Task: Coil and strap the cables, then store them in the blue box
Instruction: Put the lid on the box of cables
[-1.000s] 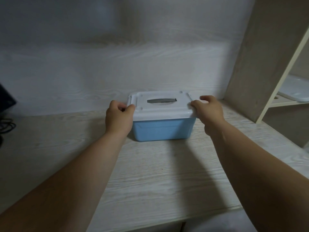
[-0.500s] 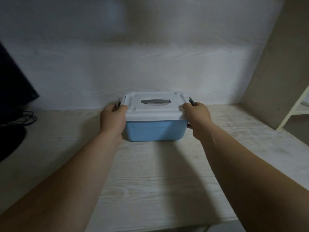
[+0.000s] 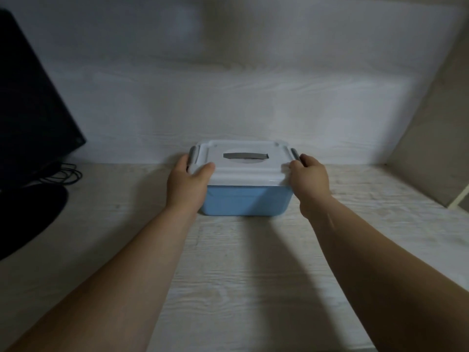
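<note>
Left hand (image 3: 186,184): clasped round the left end of the box (image 3: 243,203), with thumb pressed on the near-left corner of the lid (image 3: 243,171) and fingers wrapped past the edge, beside the left latch (image 3: 193,154).
Right hand (image 3: 309,179): clasped round the right end in mirror fashion, with thumb on the near-right corner of the lid and fingers curled behind, touching the right latch (image 3: 294,154).
Forearms (image 3: 142,255): bare, stretched forward from the bottom corners of the frame, casting twin shadows on the desk (image 3: 241,275).
Box: blue, rectangular, shut under the lid, standing square on the desk at centre frame, close to the back panel (image 3: 228,110); contents hidden.
Lid: pale grey-white, seated flat, with a grey handle (image 3: 245,156) folded down in an oval recess on top.
Latches: grey, one at each end of the lid; whether fastened cannot be told.
Desk: pale wood grain, dimly lit.
Back panel: same pale wood grain, upright behind the box.
Monitor (image 3: 30,97): dark, at far left, well apart from the box, on a round black base (image 3: 28,219).
Cords (image 3: 63,174): black, looped loosely on the desk behind the base.
Side panel (image 3: 431,135): beige, upright at far right, well apart from the box.
</note>
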